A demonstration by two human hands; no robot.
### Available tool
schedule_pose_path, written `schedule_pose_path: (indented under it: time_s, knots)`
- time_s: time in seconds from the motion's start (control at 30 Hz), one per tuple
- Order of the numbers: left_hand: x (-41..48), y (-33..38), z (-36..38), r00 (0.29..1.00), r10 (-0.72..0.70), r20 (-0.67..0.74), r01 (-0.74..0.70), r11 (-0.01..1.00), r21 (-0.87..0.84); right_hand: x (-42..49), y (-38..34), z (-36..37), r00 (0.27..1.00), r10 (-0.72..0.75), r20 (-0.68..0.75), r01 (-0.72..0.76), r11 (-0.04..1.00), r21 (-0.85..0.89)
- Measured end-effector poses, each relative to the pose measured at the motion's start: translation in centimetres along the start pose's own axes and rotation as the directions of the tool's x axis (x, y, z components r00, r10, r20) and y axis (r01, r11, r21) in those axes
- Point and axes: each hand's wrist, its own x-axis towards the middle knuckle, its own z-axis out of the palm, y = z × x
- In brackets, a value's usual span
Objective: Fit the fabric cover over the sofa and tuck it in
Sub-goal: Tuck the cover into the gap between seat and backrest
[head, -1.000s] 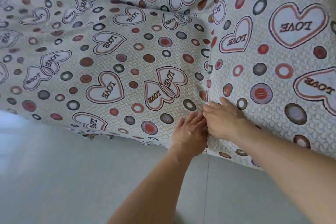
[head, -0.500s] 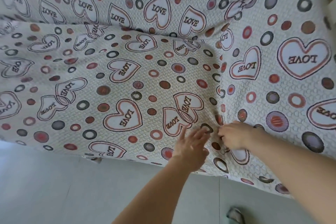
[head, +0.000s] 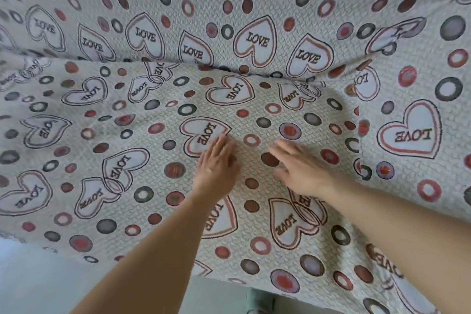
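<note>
A white quilted fabric cover printed with "LOVE" hearts and red and dark rings (head: 153, 115) lies spread over the sofa and fills nearly the whole view; the sofa itself is hidden beneath it and shows only as shapes under the cloth. A deep crease runs from 9 o'clock towards 2 o'clock where the seat meets the back, and at 3 o'clock the cloth rises over what looks like an armrest, with a shadowed fold beside it. The left hand (head: 216, 168) lies flat on the seat part of the cover just below centre, palm down, its fingers straight and close together, pointing to 12 o'clock, the tips touching a printed heart. The right hand (head: 303, 171) lies near it at about 4 o'clock from centre, palm down on the cloth, its fingers straight and slightly apart, reaching towards 10 o'clock; it is somewhat blurred. The two hands are apart, with a dark brown dot of the print between them. The cover's front edge hangs over pale grey floor (head: 38, 275) at 7 o'clock.
</note>
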Motion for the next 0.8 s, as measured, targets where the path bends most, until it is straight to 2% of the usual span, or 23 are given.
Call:
schedule_pose_path:
  time_s: [0.17, 0.27, 0.47, 0.57, 0.7, 0.8]
  knots:
    - [5.0, -3.4, -3.3, 0.997, -0.077, -0.009, 0.077, 0.996, 0.036, 5.3, -0.8, 0.0, 0.996, 0.02, -0.091, -0.023, 0.999, -0.04]
    - [7.5, -5.5, -5.5, 0.994, -0.103, -0.039, 0.104, 0.994, 0.03, 8.2, -1.9, -0.9, 0.993, 0.013, -0.116, -0.014, 1.0, -0.007]
    - [11.9, -9.2, -8.6, 0.978, -0.208, -0.016, 0.202, 0.965, -0.167, 14.3, -5.1, -3.7, 0.997, -0.029, -0.071, 0.026, 0.999, -0.045]
    - [13.6, -10.4, -9.9, 0.99, -0.137, 0.011, 0.137, 0.984, -0.111, 17.7, -7.3, -4.9, 0.998, -0.024, -0.064, 0.022, 1.0, -0.02]
    - [17.8, -11.5, -12.4, 0.995, 0.046, -0.083, -0.034, 0.99, 0.138, 20.8, -10.1, -6.8, 0.996, -0.014, -0.083, 0.025, 0.992, 0.128]
    - [21.5, -13.4, -14.0, 0.993, 0.084, -0.087, -0.071, 0.988, 0.139, 23.7, -12.0, -8.0, 0.994, 0.009, -0.109, 0.007, 0.99, 0.14]
